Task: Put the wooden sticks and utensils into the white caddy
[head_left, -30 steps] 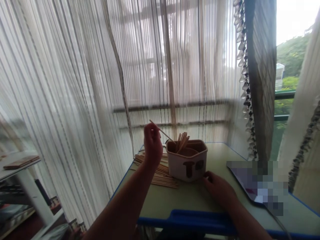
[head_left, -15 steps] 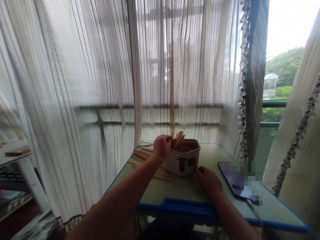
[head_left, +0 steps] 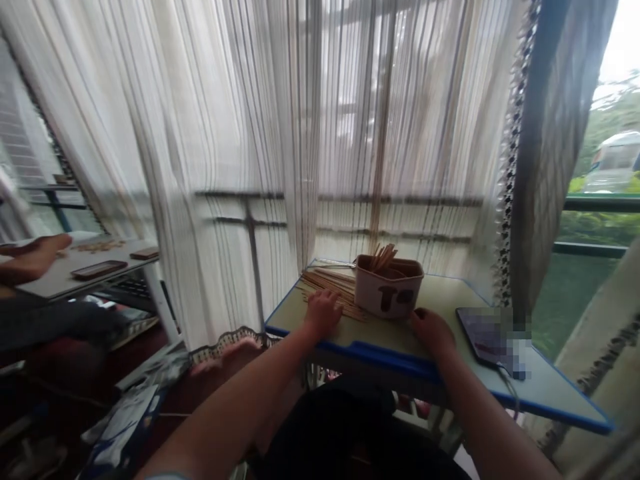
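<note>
A light container (head_left: 373, 293) with a brown rim and dark lettering stands on the small table, and a bundle of thin wooden sticks (head_left: 384, 257) leans up out of it. To its left, many more loose wooden sticks (head_left: 345, 285) lie across the tabletop. My left hand (head_left: 324, 312) rests over the near end of these loose sticks, its fingers apart and reaching down to them. Beside the container's lower right corner is my right hand (head_left: 434, 333), fingers curled in; whether anything is between them is hidden.
A tablet-like device (head_left: 480, 337) with a cable lies on the right of the blue-edged table (head_left: 555, 393). Sheer curtains (head_left: 240, 120) hang behind. At far left, another person's bare limb (head_left: 35, 260) lies over a second table (head_left: 55, 283) holding small pieces and a dark-framed tray (head_left: 99, 269).
My left hand has left the sticks at the container's rim and come down to the loose sticks on the table. The right hand stays by the container. My view has swung left and down.
</note>
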The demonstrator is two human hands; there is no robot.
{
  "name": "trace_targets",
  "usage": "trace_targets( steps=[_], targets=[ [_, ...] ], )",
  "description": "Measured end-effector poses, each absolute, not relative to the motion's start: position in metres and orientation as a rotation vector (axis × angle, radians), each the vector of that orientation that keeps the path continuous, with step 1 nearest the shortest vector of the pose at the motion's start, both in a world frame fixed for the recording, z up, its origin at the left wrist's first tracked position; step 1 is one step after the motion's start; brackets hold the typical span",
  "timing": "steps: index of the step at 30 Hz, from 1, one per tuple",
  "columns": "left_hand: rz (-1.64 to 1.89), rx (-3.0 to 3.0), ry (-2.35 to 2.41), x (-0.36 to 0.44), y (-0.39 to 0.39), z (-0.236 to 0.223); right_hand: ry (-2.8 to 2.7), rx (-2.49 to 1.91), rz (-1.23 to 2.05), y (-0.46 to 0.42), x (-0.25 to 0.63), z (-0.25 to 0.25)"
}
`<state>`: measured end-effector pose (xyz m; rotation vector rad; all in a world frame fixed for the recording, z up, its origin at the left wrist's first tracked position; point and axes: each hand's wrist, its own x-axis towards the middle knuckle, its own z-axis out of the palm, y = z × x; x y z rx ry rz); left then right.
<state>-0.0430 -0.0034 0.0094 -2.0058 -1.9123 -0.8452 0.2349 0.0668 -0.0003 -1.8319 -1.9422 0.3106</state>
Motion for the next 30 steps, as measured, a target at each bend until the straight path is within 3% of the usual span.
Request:
trace_targets(
  steps=[13,30],
  targets=[
    [-0.644,-2.11,-2.101,-0.053,-0.008,-0.006,-1.922,-1.752,0.358,0.074,0.244,-0.011],
    [-0.74,-2.156,-2.108,-0.059,0.0,-0.014,-1.848,-1.697,0.374,0.066,0.245,-0.009]
  ],
)
